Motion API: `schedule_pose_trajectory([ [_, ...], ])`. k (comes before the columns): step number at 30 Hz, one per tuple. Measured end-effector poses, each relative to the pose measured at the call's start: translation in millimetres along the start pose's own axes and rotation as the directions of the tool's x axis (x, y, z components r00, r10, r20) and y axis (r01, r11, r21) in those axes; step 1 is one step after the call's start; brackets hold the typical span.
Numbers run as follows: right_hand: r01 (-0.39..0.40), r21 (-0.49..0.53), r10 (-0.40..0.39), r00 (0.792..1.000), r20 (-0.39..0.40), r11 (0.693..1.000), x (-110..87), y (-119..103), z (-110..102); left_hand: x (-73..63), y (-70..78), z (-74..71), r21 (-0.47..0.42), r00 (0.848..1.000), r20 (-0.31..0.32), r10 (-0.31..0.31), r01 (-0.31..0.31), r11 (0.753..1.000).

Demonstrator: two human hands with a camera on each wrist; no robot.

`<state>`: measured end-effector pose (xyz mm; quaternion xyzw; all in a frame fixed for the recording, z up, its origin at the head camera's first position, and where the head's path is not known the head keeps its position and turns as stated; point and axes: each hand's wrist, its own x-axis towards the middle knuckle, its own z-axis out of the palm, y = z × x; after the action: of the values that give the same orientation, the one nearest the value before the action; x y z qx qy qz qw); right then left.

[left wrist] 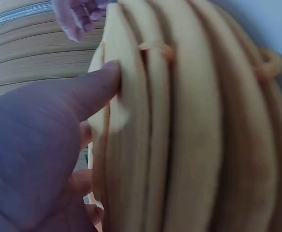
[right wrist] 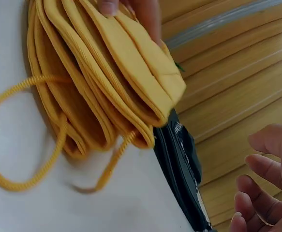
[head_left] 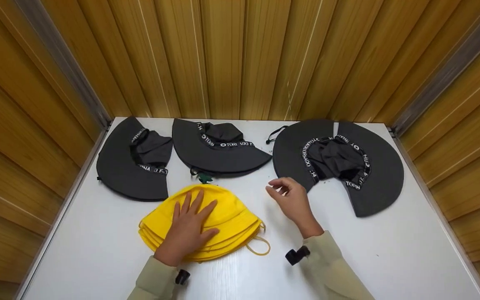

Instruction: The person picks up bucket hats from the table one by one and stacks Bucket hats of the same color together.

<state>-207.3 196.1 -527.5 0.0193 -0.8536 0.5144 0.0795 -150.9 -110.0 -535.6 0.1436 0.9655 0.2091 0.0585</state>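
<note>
A stack of folded yellow hats [head_left: 227,208] lies at the front left of the white table, brims towards the person. My left hand [head_left: 186,229] rests on top with its fingers spread. In the left wrist view the thumb of the left hand [left wrist: 39,140] lies against the layered yellow brims [left wrist: 194,106]. To the right of the stack my right hand [head_left: 293,202] hovers over the table, fingers loosely bent and holding nothing. Apart from the yellow hats, the right hand [right wrist: 271,183] shows the same loose bend in the right wrist view. A yellow cord loop [head_left: 261,246] sticks out from the stack.
Dark grey folded hats lie along the back: one at left [head_left: 115,171], one in the middle [head_left: 219,160], and dark brims [head_left: 383,171] forming a broken ring at right. A green leaf-shaped piece [head_left: 205,178] shows behind the yellow stack. Wood-look panels [head_left: 223,58] enclose the table.
</note>
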Motion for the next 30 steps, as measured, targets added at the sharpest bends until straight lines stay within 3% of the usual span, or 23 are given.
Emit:
schedule_pose_trajectory([
  [10, -0.078, -0.156, 0.06, 0.991, -0.122, 0.985, 43.7, 40, -64, 4.4, -3.7, -0.1, -0.078, 0.998, 0.062, -0.029, 0.034, 0.996],
  [17, -0.157, -0.306, 0.099, 0.975, -0.197, 0.939, 68.2, 66, -117, 5.4, -3.5, 0.7, -0.078, 0.998, 0.055, -0.021, 0.025, 0.997],
  [21, -0.26, -0.343, 0.199, 0.959, -0.202, 0.903, 73.4, 77, -149, 5.2, -4.8, 2.8, -0.082, 0.999, 0.045, -0.005, 0.008, 0.997],
  [25, -0.403, -0.354, 0.341, 0.913, -0.226, 0.844, 75.1, 88, -178, 5.7, -4.9, 3.2, -0.091, 0.998, 0.058, -0.013, 0.018, 0.996],
  [30, -0.568, -0.357, 0.494, 0.822, -0.282, 0.741, 69.2, 106, -207, 6.8, -3.5, 2.5, -0.097, 0.997, 0.073, -0.026, 0.033, 0.995],
])
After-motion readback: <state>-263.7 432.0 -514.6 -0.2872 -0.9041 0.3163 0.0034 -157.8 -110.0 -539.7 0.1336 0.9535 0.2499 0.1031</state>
